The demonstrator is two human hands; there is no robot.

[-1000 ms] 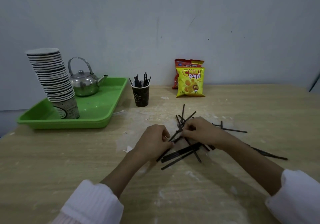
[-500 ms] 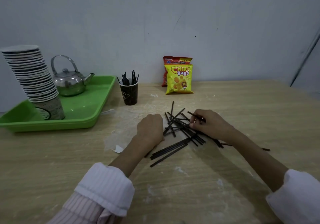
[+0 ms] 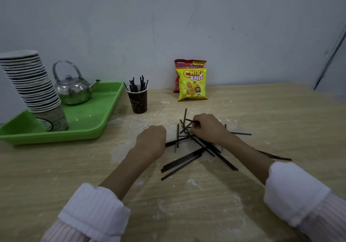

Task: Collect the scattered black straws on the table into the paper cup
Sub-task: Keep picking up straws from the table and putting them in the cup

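Right hand (image 3: pixel 207 129) pinches one thin black straw (image 3: pixel 192 121) mid-table; some fill the dark paper cup (image 3: pixel 138 101), many remain scattered

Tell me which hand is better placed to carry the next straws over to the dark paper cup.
Probably the right hand: it rests on the scattered straws, fingers pinching one. The left hand, a closed fist beside the pile, sits nearer the paper cup.
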